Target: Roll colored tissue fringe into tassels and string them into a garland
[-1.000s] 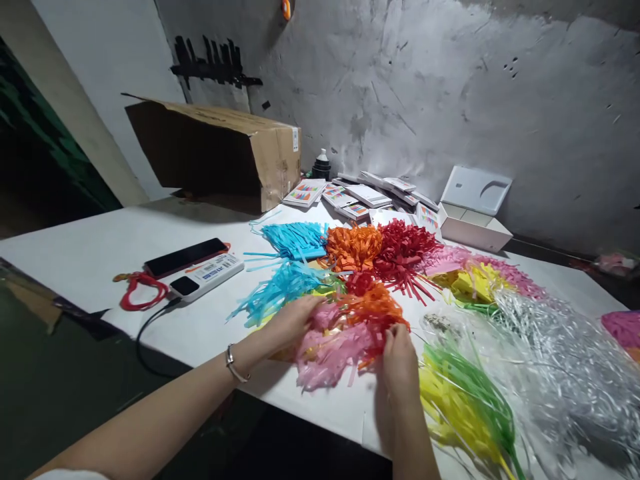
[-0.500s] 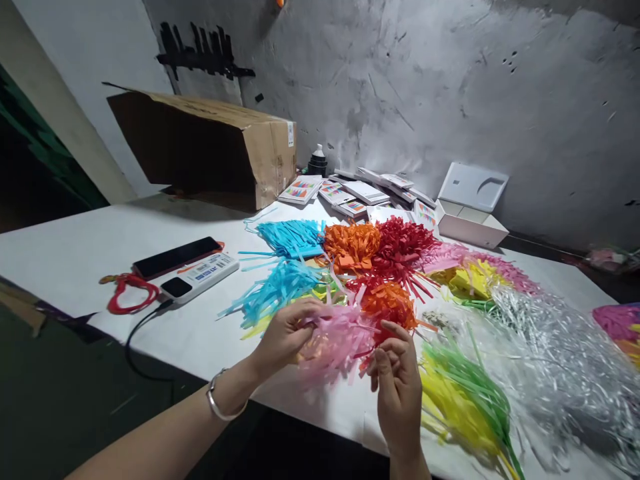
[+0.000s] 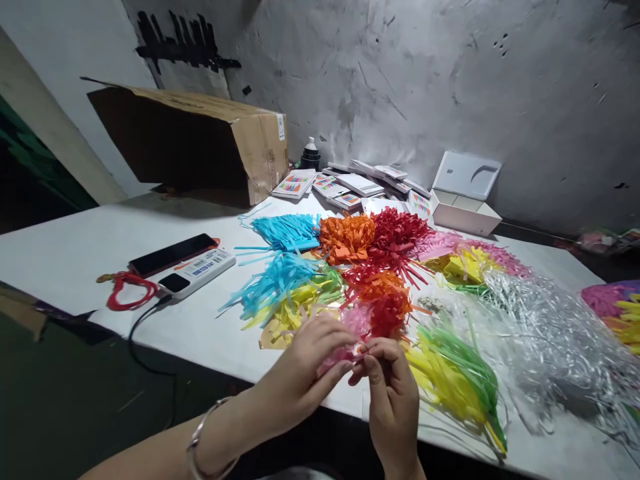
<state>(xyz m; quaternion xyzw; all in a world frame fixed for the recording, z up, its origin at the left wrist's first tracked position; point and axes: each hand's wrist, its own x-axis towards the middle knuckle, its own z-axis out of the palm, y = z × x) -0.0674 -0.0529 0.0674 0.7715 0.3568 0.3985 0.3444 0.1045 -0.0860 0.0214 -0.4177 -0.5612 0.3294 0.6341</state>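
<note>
While pink strips [image 3: 327,363] hang gathered close to the front edge of the desk [image 3: 240,347], the left hand [image 3: 305,373] curves around them, fingers bent above and thumb below, and the right hand [image 3: 393,400] pinches their end, thumb and fingertips pressed together. Just beyond the hands, a red-and-orange tassel [image 3: 387,303] leaves little room, and yellow strips [image 3: 295,303] overlap a brown card [image 3: 273,337] on the left. To the right, a yellow-and-green bundle [image 3: 453,383] lies just beside the right hand, its tip near the front edge, with silver strands [image 3: 545,327] spread past it. Behind, blue, orange and red tassels [image 3: 347,237] stand side by side, hemmed in by flat packs [image 3: 355,183] and an open white box [image 3: 465,212] before the wall [image 3: 400,100]. More white surface shows leftward, between the blue strips [image 3: 275,280] and a white device [image 3: 200,272] beside a phone [image 3: 173,255], and back to the cardboard box [image 3: 263,153]; a black cable [image 3: 133,337] drops over the front edge.
</note>
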